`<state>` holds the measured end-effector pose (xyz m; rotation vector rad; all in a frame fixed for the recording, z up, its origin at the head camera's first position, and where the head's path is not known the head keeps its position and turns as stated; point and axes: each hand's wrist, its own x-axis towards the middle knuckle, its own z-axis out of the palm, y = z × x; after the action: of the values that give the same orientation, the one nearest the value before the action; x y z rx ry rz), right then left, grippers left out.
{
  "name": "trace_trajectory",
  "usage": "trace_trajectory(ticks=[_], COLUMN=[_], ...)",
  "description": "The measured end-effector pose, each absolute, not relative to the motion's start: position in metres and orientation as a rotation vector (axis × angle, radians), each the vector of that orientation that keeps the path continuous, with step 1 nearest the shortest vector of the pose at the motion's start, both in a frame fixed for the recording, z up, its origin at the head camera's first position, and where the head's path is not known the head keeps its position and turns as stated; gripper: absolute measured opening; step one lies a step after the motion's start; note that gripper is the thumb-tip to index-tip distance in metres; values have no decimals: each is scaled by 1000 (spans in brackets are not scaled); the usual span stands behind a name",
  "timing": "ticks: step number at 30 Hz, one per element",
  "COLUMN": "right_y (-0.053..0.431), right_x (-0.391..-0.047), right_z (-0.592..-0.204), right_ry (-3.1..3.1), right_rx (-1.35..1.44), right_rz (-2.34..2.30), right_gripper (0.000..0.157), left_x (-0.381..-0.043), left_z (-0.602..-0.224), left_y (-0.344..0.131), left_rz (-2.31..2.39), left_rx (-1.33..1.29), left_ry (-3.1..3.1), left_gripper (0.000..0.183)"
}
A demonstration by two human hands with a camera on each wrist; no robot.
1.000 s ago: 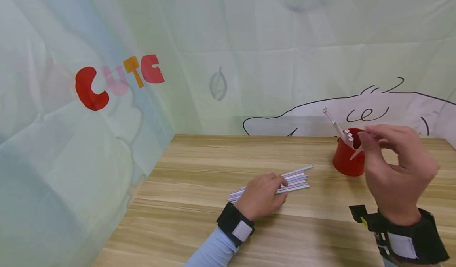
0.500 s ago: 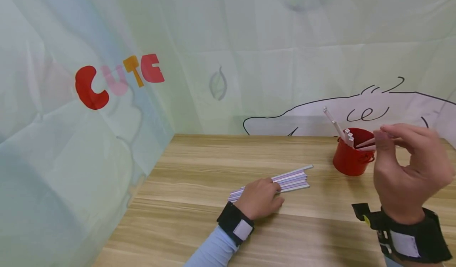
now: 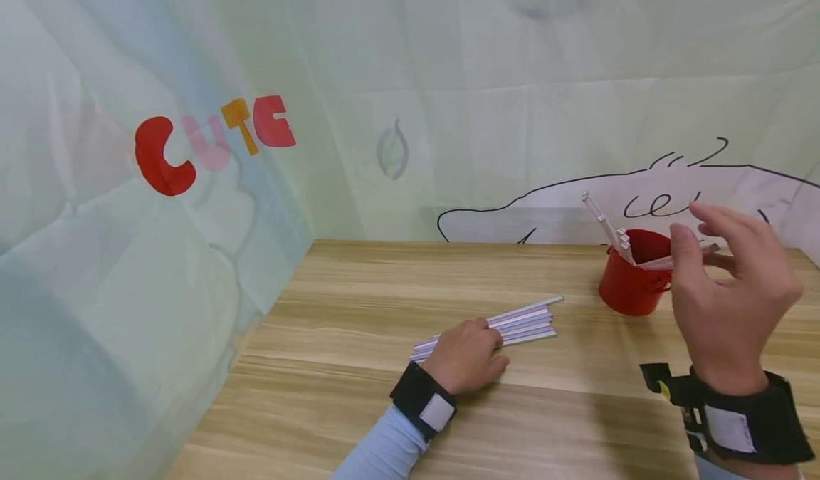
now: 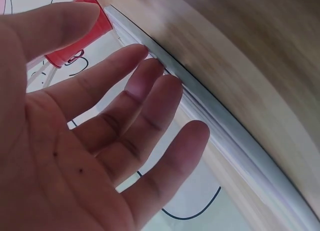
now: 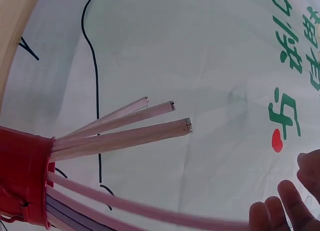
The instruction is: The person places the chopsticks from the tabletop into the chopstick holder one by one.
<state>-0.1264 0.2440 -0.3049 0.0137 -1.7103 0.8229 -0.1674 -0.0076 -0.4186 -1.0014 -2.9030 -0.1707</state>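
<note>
My left hand (image 3: 464,355) rests on a bundle of thin, pale lilac and white straws (image 3: 522,325) on the table. In the left wrist view its fingers are relaxed, the fingertips right at the straws (image 4: 225,128). A small red bucket (image 3: 631,291) stands at the right with several straws (image 5: 125,136) leaning out of it, their flat ends crimped. My right hand (image 3: 737,295) is raised beside the bucket, thumb and fingers apart. One straw (image 5: 150,208) runs from the bucket to behind the right fingertips in the right wrist view.
The wooden table (image 3: 359,280) meets a pale printed cloth (image 3: 359,53) at its back edge. At the left hangs more cloth with the coloured letters CUTE (image 3: 165,159). Black wristbands (image 3: 423,402) circle both wrists.
My right hand has moved right from over the bucket's rim and parted its fingers, letting go of the straw. The left hand has drawn slightly back along the bundle.
</note>
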Motion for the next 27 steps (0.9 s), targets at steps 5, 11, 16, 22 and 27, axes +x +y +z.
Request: trace_trajectory(ticks=[5,11,16,22,27], right_y=[245,236,234,239,238], right_x=[-127,-120,-121,-125,-125], right_z=[-307,-300,-300,-308,-309], right_ry=[-1735,-1749,-1761,-1785,-1797], right_rx=[-1,60,133,168,183], right_rz=[853,908,914,906,921], right_gripper=[26,22,21,22,21], left_x=[-168,-168,-168,-168,-167], left_z=[-418,-420,-422,-422,-425], left_y=[-7,-6,-7,-7,-7], left_rz=[-172,-156,-140,-136,-135], left_rx=[-994,-974,-974,-978,-1018], left_ry=[-2911,-2912,-2911,-2935,-2919], left_gripper=[21,18,18,16,11])
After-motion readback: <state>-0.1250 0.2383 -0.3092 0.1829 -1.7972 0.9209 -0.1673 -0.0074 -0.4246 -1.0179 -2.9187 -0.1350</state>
